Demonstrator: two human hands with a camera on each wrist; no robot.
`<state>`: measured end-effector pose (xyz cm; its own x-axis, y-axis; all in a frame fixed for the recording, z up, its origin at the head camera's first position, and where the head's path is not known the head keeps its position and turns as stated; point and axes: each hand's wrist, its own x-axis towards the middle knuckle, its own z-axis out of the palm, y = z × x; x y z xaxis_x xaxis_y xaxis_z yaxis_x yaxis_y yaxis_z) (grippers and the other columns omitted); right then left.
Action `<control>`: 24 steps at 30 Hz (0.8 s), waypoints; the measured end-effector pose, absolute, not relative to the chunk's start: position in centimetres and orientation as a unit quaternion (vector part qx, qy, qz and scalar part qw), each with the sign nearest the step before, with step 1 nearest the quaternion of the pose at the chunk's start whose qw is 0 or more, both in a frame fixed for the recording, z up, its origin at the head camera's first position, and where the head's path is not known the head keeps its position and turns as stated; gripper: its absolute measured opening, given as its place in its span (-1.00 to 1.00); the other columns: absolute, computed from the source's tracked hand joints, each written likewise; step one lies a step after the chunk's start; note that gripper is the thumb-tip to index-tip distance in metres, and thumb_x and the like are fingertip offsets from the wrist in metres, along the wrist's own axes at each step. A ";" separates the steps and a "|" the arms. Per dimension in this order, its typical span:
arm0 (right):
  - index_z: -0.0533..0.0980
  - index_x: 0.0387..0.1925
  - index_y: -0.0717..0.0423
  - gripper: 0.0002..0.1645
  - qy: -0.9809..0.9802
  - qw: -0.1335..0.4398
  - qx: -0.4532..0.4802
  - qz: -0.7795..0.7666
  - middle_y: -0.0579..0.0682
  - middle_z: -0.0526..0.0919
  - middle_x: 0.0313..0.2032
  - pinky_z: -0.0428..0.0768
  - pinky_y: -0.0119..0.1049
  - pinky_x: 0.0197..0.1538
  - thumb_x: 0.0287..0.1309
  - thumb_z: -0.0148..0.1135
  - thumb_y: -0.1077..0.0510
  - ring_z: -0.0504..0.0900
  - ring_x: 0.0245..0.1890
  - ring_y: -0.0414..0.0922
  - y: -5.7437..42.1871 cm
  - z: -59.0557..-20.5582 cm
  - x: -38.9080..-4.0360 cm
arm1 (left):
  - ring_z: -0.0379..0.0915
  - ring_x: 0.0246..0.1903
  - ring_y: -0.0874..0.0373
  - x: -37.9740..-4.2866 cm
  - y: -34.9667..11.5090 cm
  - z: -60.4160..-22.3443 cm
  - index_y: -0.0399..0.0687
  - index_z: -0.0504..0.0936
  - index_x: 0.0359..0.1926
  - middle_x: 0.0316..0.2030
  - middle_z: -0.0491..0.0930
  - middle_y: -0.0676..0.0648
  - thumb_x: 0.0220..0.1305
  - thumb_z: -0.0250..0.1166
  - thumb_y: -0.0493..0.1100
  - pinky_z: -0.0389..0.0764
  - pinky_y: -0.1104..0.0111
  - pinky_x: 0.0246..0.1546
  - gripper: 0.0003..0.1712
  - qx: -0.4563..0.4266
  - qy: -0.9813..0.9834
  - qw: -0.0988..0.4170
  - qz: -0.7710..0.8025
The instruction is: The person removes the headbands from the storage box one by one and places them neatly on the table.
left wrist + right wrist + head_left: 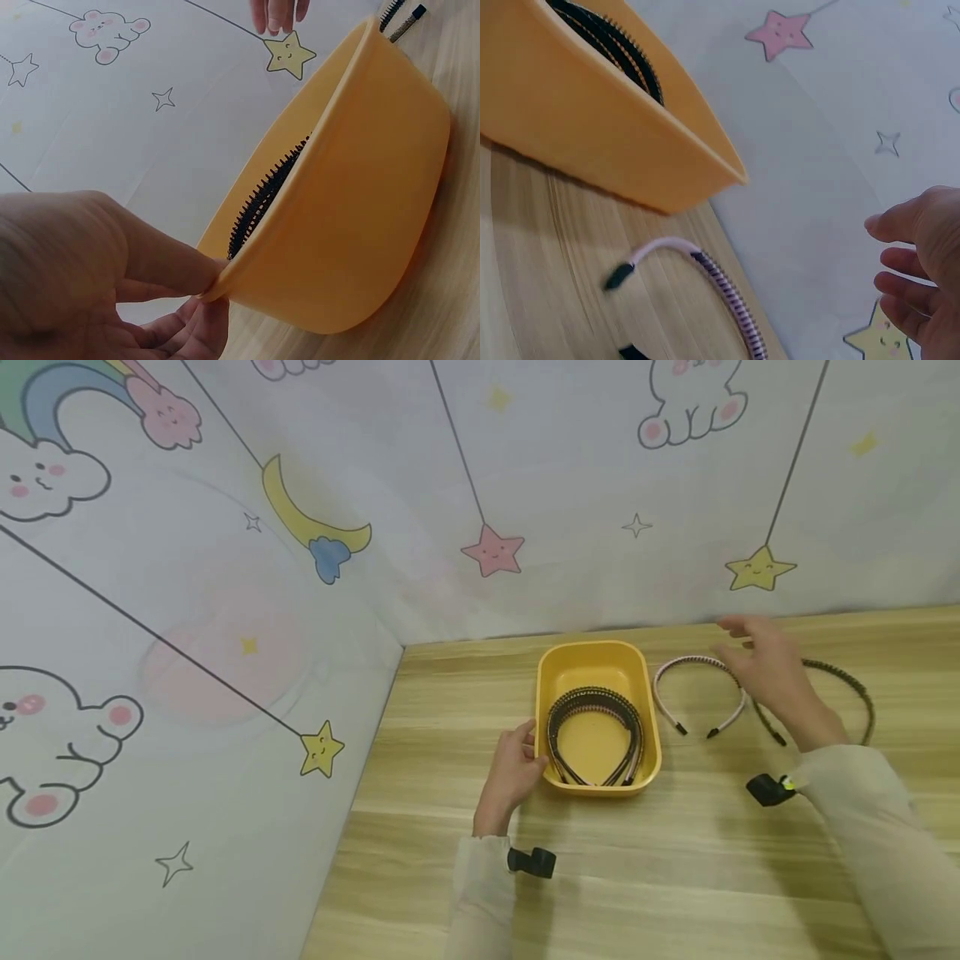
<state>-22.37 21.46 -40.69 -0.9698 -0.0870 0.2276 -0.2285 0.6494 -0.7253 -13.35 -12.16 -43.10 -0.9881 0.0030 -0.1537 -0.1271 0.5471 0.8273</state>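
My left hand pinches the rim of a yellow plastic bin at its left side, thumb inside and fingers outside in the left wrist view. Several dark, toothed headbands lie nested in the bin, with some pinkish parts among them. Over the table to the right, my right hand hovers with loosely bent fingers and holds nothing. Beneath and beside it lie a pale pink headband with black tips and a dark brown headband, which the hand and wrist partly cover.
The bin stands on a wood-grain table near its back edge. Behind and to the left rise white walls printed with stars, clouds and bears. Each wrist wears a small black camera.
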 end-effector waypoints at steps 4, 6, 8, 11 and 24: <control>0.34 0.21 0.36 -0.48 -0.900 0.100 0.120 0.406 0.37 0.40 0.14 0.38 0.20 0.09 0.27 0.15 0.20 0.36 0.12 0.29 19.9 -40.6 -22.3 | 0.40 -0.16 0.07 -13.2 -12.1 -43.0 -0.28 0.29 0.34 -0.02 0.38 -0.24 0.13 0.22 -0.46 0.54 0.33 -0.16 -0.29 -0.037 0.877 0.070 0.473; 0.35 0.19 0.36 -0.48 -0.902 0.102 0.131 0.400 0.36 0.42 0.12 0.40 0.20 0.08 0.25 0.17 0.23 0.37 0.11 0.28 19.1 -40.6 -22.3 | 0.40 -0.17 0.07 -13.2 -12.1 -43.1 -0.29 0.29 0.34 -0.02 0.38 -0.24 0.13 0.22 -0.46 0.55 0.33 -0.16 -0.29 -0.037 0.877 0.070 0.473; 0.35 0.20 0.36 -0.48 -0.903 0.095 0.138 0.396 0.36 0.42 0.12 0.41 0.22 0.07 0.26 0.16 0.21 0.38 0.11 0.29 18.3 -40.6 -22.3 | 0.40 -0.17 0.08 -13.2 -12.1 -43.1 -0.29 0.28 0.34 -0.02 0.38 -0.24 0.13 0.22 -0.46 0.54 0.34 -0.17 -0.29 -0.036 0.877 0.069 0.474; 0.34 0.21 0.36 -0.48 -0.904 0.085 0.148 0.392 0.36 0.42 0.14 0.43 0.21 0.07 0.27 0.15 0.20 0.39 0.11 0.30 17.3 -40.7 -22.2 | 0.41 -0.18 0.07 -13.3 -12.1 -43.1 -0.30 0.28 0.34 -0.02 0.38 -0.25 0.13 0.22 -0.47 0.55 0.35 -0.18 -0.29 -0.034 0.876 0.067 0.475; 0.39 0.16 0.34 -0.51 -0.899 0.077 0.203 0.382 0.32 0.49 0.07 0.49 0.12 0.00 0.23 0.19 0.24 0.46 0.06 0.22 13.5 -42.2 -22.3 | 0.45 -0.19 0.07 -13.3 -12.2 -43.0 -0.36 0.24 0.35 0.00 0.38 -0.29 0.14 0.20 -0.49 0.59 0.38 -0.22 -0.28 -0.025 0.871 0.073 0.485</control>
